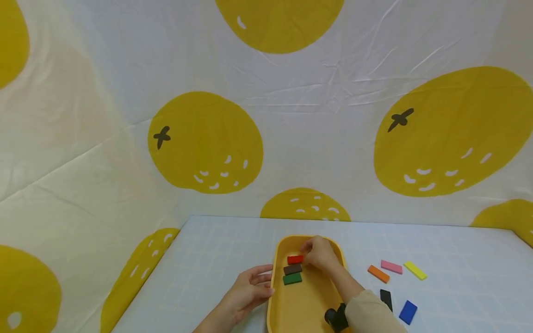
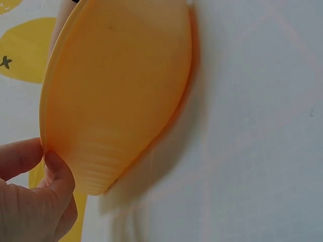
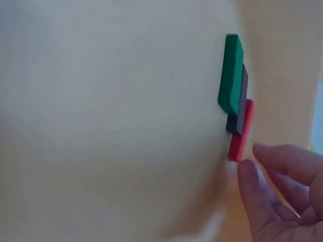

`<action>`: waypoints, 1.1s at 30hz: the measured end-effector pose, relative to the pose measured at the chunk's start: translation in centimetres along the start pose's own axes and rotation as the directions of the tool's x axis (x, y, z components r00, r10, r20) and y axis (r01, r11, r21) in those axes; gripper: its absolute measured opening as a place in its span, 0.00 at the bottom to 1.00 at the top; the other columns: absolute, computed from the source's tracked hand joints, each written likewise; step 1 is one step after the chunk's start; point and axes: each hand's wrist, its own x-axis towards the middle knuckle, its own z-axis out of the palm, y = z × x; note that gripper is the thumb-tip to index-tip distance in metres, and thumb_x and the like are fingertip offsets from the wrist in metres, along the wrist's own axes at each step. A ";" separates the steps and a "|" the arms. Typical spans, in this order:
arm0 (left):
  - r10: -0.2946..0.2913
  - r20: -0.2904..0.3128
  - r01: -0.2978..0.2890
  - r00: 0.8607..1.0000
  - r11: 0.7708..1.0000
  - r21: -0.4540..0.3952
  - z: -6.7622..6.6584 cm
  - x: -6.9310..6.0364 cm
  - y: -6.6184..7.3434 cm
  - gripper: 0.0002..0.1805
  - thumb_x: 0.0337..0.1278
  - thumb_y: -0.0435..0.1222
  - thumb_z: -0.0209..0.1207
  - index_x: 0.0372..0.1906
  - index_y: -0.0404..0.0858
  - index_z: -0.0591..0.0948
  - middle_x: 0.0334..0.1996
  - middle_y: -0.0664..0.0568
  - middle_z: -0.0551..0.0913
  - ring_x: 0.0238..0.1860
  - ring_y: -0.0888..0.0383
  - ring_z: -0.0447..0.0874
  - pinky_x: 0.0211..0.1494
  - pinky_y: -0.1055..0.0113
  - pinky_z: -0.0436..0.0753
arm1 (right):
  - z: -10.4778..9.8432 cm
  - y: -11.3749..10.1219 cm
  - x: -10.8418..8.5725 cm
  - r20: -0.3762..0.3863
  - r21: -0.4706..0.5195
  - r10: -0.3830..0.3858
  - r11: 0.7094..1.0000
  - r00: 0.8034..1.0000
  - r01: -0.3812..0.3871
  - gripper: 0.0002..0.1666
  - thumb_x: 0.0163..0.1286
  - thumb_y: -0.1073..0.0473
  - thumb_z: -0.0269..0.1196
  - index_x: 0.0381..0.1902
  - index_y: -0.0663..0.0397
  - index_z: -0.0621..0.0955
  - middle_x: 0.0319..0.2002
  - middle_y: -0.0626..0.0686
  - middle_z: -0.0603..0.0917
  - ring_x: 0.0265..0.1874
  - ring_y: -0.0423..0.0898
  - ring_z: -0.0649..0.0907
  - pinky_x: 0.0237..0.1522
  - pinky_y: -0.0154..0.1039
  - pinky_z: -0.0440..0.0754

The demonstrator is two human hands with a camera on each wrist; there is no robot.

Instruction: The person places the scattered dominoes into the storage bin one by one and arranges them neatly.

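The right hand reaches into the far part of a yellow-orange tray, its grip slightly parted, with a small gap between thumb and forefinger and nothing seen between them. In the right wrist view the thumb tip is right by the near end of a red block; whether it touches cannot be told. The left hand has its grip closed lightly on the tray's left rim, thumb and finger on either side of the edge in the left wrist view.

Inside the tray, toward its left wall, three blocks lie in a close row: the red one farthest from the person, a dark brown block in the middle and a green block nearest. A black device sits at the right wrist, beside a beige sleeve.

To the right of the tray, five more blocks lie loose on the pale, faintly gridded counter: an orange block, a pink block and a yellow block farther back, a black block and a blue block nearer. Behind hangs white cloth printed with large yellow fruit shapes.
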 end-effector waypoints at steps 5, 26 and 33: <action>0.017 0.003 -0.017 1.000 1.000 0.006 0.0 0.1 0.3 0.30 0.48 0.18 0.59 0.60 0.28 0.69 0.46 0.42 0.77 0.39 0.57 0.76 0.45 0.63 0.81 | -1.5 -0.8 0.1 0.070 0.077 -0.035 0.997 0.997 0.029 0.12 0.45 0.78 0.64 0.31 0.67 0.81 0.22 0.52 0.78 0.19 0.45 0.74 0.23 0.37 0.77; 0.012 0.003 -0.012 1.000 1.000 -0.007 -0.1 0.1 -0.2 0.30 0.47 0.18 0.59 0.60 0.27 0.69 0.45 0.42 0.78 0.38 0.57 0.77 0.44 0.63 0.81 | -9.3 -0.2 -0.3 0.244 0.344 0.002 0.935 0.970 -0.089 0.19 0.59 0.68 0.64 0.49 0.72 0.76 0.33 0.55 0.81 0.38 0.55 0.82 0.43 0.47 0.81; 0.002 -0.002 -0.002 1.000 1.000 -0.006 -0.2 0.2 -0.3 0.30 0.48 0.18 0.59 0.60 0.28 0.69 0.46 0.42 0.78 0.38 0.57 0.77 0.45 0.62 0.81 | -12.5 1.5 -1.7 0.259 0.355 -0.028 0.932 0.965 -0.069 0.24 0.61 0.65 0.64 0.52 0.74 0.73 0.35 0.53 0.82 0.37 0.50 0.81 0.45 0.49 0.80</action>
